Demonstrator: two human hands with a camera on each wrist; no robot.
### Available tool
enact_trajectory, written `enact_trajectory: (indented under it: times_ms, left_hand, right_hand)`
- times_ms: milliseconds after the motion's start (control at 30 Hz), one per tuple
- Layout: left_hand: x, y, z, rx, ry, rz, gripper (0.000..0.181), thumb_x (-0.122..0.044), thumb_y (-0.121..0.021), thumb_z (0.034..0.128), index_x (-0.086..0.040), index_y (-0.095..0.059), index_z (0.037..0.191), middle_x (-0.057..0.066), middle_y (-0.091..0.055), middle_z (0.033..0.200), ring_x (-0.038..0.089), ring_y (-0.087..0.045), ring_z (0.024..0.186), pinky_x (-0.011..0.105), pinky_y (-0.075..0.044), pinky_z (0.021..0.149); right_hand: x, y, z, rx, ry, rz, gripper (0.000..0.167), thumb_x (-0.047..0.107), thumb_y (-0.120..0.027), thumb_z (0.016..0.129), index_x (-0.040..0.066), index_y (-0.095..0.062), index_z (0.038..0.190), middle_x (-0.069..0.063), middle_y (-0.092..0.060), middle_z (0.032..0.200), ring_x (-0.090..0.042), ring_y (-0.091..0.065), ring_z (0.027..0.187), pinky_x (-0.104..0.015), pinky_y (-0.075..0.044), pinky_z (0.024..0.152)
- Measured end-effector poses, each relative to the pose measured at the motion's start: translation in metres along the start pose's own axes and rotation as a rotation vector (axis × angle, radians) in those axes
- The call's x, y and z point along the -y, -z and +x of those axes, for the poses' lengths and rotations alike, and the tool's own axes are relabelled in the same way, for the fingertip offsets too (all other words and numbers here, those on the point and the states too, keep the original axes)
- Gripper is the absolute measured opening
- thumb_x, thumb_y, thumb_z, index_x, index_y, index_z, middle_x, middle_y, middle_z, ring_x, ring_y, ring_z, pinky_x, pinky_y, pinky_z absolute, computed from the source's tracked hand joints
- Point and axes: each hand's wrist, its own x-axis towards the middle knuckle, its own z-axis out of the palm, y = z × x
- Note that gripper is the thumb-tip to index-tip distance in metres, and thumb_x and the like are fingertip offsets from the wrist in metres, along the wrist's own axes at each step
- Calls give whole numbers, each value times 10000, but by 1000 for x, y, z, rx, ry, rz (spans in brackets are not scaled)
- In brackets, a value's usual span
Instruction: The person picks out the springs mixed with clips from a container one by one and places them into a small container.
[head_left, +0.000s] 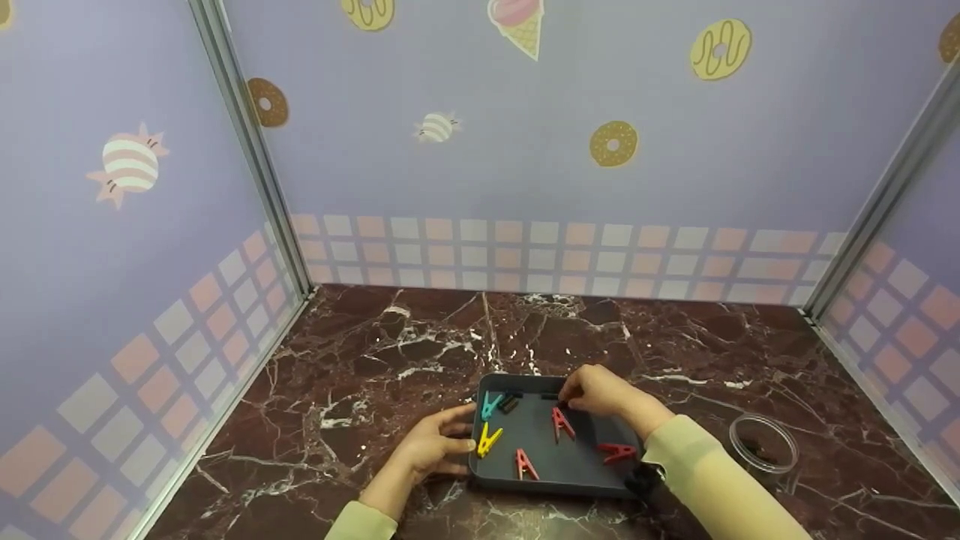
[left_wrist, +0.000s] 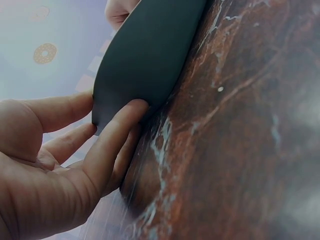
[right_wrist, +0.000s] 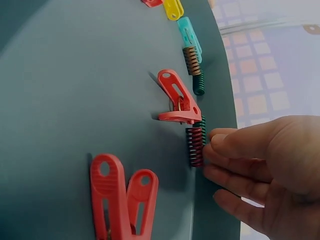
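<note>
the right hand's (head_left: 602, 391) fingertips lie at a red spring (right_wrist: 194, 147) by the tray's (head_left: 551, 469) far wall; whether they pinch it, i can't tell. a careless sideways nudge could roll it into the red clip (right_wrist: 175, 117) just beside. the left hand's (head_left: 429, 448) fingers, fairly straight, touch the tray's side; pushing too hard there might jolt everything.

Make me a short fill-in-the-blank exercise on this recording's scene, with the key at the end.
1. In the tray lie ____ red clips.
2. Nearest the teal clip lies a ____ clip.
3. The ____ hand touches the tray's outer wall.
4. In the head view, a clear round container stands to the ____ of the tray.

Missing words: three; yellow; left; right.
</note>
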Motion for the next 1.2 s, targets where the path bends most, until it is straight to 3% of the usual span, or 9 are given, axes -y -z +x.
enact_trajectory:
  times_ms: [133, 500, 867, 1200]
  left_hand:
    - [0, 0, 0, 3, 5, -1, 702, 22, -673, 944, -49, -388, 1582, 306, -517, 1457, 295, -696, 1111, 522, -637, 793]
    - [0, -1, 0, 1, -5, -10, 697, 36, -666, 939, -29, -390, 1575, 308, -538, 1433, 297, -701, 1098, 517, -638, 784]
    - [-2, -1, -1, -2, 12, 8, 678, 24, -676, 937, -6, -408, 1560, 317, -521, 1454, 297, -696, 1090, 511, -642, 796]
    - [-2, -1, 1, -4, 28, -4, 673, 24, -683, 938, -20, -422, 1557, 297, -549, 1434, 276, -712, 1050, 472, -647, 775]
  right_hand:
    - [3, -1, 0, 25, 3, -44, 160, -32, -719, 874, 41, -819, 975, -121, -785, 957, -234, -722, 827, -377, -602, 719]
    - [3, -4, 0, 14, -6, -121, 117, 12, -856, 760, 109, -804, 800, -30, -758, 824, -116, -631, 684, -301, -541, 613]
    - [-8, -6, -3, 67, 15, 26, 112, 32, -867, 769, 79, -804, 849, -36, -773, 812, -9, -592, 665, -214, -525, 602]
    - [-11, 1, -5, 91, -16, 158, 66, 59, -832, 818, 74, -812, 879, -46, -787, 834, 0, -616, 695, -204, -538, 644]
